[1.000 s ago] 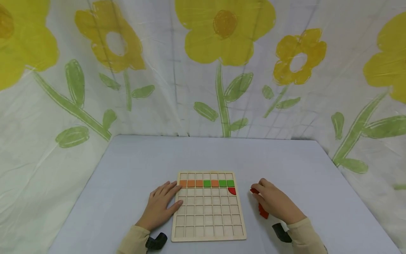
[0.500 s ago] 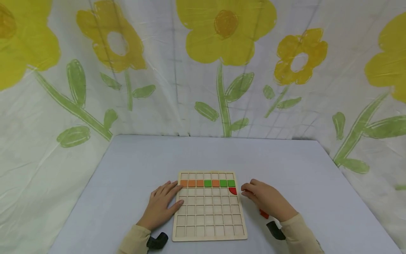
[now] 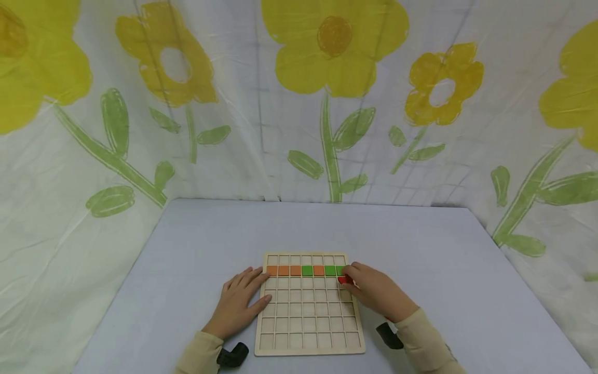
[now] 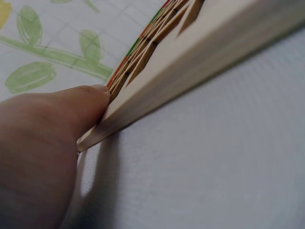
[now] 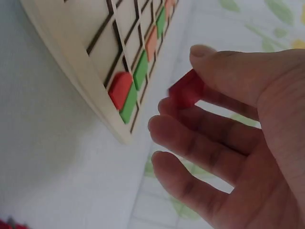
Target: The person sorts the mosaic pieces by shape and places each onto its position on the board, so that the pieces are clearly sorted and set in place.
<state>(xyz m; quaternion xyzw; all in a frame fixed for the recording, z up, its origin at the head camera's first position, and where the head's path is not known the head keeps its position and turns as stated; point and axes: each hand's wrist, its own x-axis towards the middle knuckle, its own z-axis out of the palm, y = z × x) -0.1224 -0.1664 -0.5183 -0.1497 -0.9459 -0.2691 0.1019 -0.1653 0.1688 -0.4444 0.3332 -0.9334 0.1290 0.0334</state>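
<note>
A wooden grid board (image 3: 310,352) lies on the table. One of its upper rows holds several orange tiles (image 3: 284,270) and green tiles (image 3: 307,270). Below that row's right end sits a red quarter-round piece (image 5: 120,89). My left hand (image 3: 237,304) rests at the board's left edge, fingers spread and thumb over the frame. My right hand (image 3: 378,291) is at the board's upper right. Between its thumb and fingers it pinches another red piece (image 5: 186,90), lifted off the board; its full outline is partly covered by the fingers.
More red pieces (image 5: 10,224) lie on the table right of the board, mostly hidden under the right forearm in the head view. Black wrist devices sit by the left (image 3: 232,355) and right (image 3: 389,336) sleeves. A flower-patterned curtain (image 3: 233,156) hangs behind the white table.
My right hand has moved left from the red pieces on the table to the board's right edge, carrying a red piece. The left hand has stayed in place.
</note>
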